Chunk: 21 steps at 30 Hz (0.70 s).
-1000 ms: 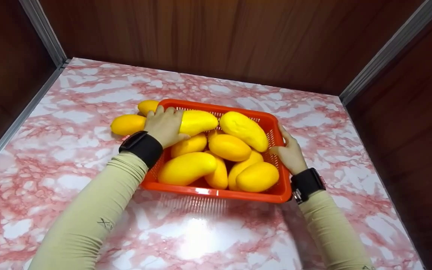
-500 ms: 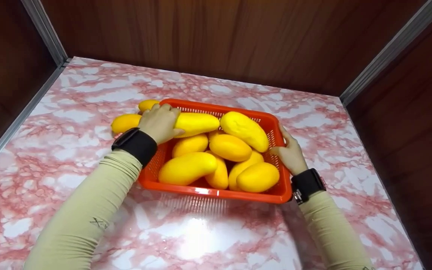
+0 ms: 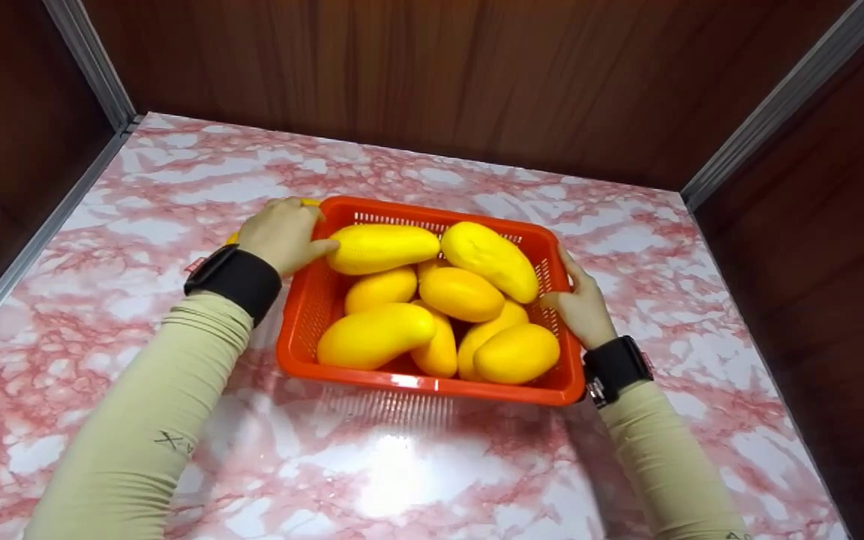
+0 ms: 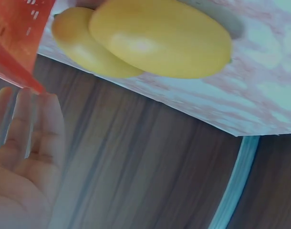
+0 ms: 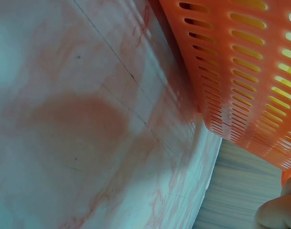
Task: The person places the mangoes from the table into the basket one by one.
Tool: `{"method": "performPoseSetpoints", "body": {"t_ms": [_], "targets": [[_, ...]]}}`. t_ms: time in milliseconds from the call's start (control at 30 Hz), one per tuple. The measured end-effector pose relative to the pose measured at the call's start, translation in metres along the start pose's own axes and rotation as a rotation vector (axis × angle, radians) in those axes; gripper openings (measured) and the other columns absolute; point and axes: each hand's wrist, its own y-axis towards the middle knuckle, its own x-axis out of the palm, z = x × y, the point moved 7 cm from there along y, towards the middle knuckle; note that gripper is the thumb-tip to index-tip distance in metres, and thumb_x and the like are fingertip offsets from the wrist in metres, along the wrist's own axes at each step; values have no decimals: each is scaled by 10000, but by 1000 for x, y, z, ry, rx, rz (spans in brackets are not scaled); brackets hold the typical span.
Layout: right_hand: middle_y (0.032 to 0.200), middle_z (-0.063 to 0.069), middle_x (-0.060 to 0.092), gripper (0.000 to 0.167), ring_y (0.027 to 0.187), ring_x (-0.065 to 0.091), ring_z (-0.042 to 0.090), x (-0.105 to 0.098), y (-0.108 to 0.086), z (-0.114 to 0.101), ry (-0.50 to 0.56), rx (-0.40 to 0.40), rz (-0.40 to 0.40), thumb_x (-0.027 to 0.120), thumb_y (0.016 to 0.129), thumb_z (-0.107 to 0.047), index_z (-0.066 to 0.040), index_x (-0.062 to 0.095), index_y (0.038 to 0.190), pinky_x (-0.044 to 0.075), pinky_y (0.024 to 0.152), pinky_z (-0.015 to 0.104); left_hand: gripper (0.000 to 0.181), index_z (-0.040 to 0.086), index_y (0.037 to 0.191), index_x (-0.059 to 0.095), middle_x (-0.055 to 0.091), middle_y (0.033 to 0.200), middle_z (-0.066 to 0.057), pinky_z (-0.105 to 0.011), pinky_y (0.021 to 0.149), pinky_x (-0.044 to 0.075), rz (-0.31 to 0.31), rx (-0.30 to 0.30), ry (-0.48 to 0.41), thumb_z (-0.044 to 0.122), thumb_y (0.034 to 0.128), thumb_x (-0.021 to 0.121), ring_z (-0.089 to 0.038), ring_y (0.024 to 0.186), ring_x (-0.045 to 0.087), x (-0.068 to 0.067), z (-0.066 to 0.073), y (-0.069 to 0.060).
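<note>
An orange-red perforated plastic basket (image 3: 357, 375) holds several yellow mangoes. My left hand (image 3: 282, 235) is at its back left rim, fingers extended; in the left wrist view the fingertips meet the rim. The left thumb points at the end of a long mango (image 3: 387, 249) inside; whether they touch I cannot tell. Two mangoes outside the basket are mostly hidden behind that hand, but the left wrist view shows a larger mango (image 4: 160, 40) lying against another mango (image 4: 78, 43). My right hand (image 3: 584, 309) grips the basket's right rim, thumb inside and fingers outside.
The basket stands on a pink-and-white marbled tabletop (image 3: 139, 247). A dark wood-grain panel (image 3: 402, 75) rises along the back edge. Similar panels flank the left and right sides, with grey metal strips (image 3: 762, 105) at the corners.
My left hand has let go of the long mango, which now lies in the basket's back left, and moved left to the rim, covering the outside mangoes. The right hand keeps its grip.
</note>
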Motion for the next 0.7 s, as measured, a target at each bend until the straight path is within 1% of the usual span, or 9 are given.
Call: {"method": "performPoseSetpoints", "body": {"t_ms": [100,167,233,400,533,700], "targets": [[1406,232,529,940,1000,634,270,0,-1,-1,-10,-14,6,601,787,50,-324,240,1571,578,827,365,448,-13,1147,655,624,1097,-242,-546,887,480,14,-31,-7,375,924,653,-429,1053,563,-2,-8,-1],[1409,231,525,939,996,635,268,0,-1,-2,-15,-23,8,596,784,50,-314,241,1573,580,822,362,458,-14,1176,643,616,1083,-246,-556,880,481,20,-58,-9,374,932,646,-435,1046,561,-2,-14,-1],[1421,224,518,936,1004,633,275,0,-1,-2,-14,-28,9,592,783,52,-307,244,1574,579,823,362,469,-13,1232,619,608,1124,-257,-572,898,476,24,-86,-13,360,948,622,-444,1076,549,-2,-19,-1],[1440,210,507,933,1032,625,302,-1,-1,-1,-17,-28,12,589,785,53,-312,248,1572,577,832,372,467,-20,1307,565,574,1236,-286,-617,923,455,33,-123,11,311,978,561,-479,1138,513,0,-34,-1],[1440,212,504,932,1042,622,314,0,-1,-1,-14,-20,7,589,787,48,-329,249,1570,578,829,377,509,-18,1342,538,545,1283,-290,-641,898,455,26,-155,40,310,956,593,-496,1163,488,6,-48,-3],[1429,209,511,930,1023,622,286,0,-1,-1,1,-17,7,590,786,54,-313,254,1572,578,827,368,607,-14,1402,482,486,1346,-301,-667,917,433,-11,-181,42,310,918,655,-520,1224,423,19,-65,-5]]}}
